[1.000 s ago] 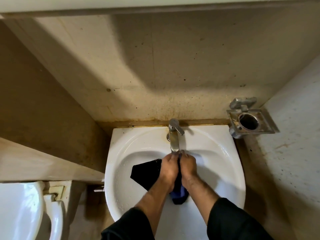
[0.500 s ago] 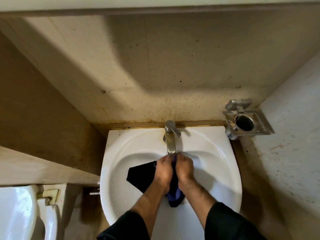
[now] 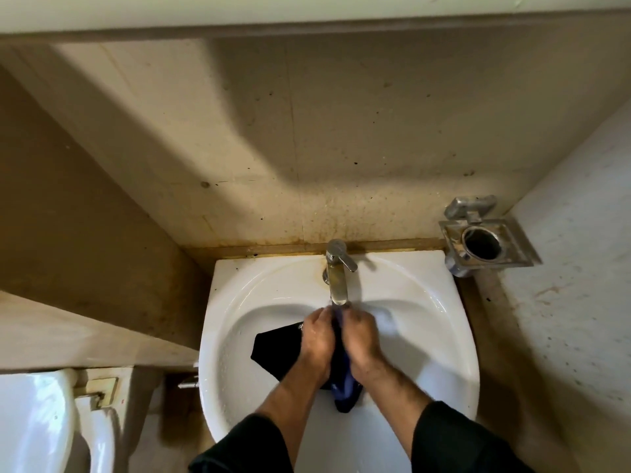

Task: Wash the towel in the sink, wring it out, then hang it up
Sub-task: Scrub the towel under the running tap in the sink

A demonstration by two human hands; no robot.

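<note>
A dark blue towel point(image 3: 276, 351) lies bunched in the white sink point(image 3: 239, 302), directly below the spout of the metal faucet point(image 3: 336, 276). My left hand point(image 3: 319, 343) and my right hand point(image 3: 362, 339) grip the towel side by side, knuckles close together, with a fold of it squeezed between them. One flap spreads out to the left of my left hand. Another end hangs toward me between my wrists. Whether water runs from the spout I cannot tell.
A metal holder point(image 3: 485, 242) with a round hole is fixed to the wall right of the sink. A white toilet point(image 3: 34, 425) stands at the lower left. Stained walls close in behind and on both sides.
Both hands stay clamped on the towel under the spout, shifting only slightly against each other. The towel's left flap keeps its place.
</note>
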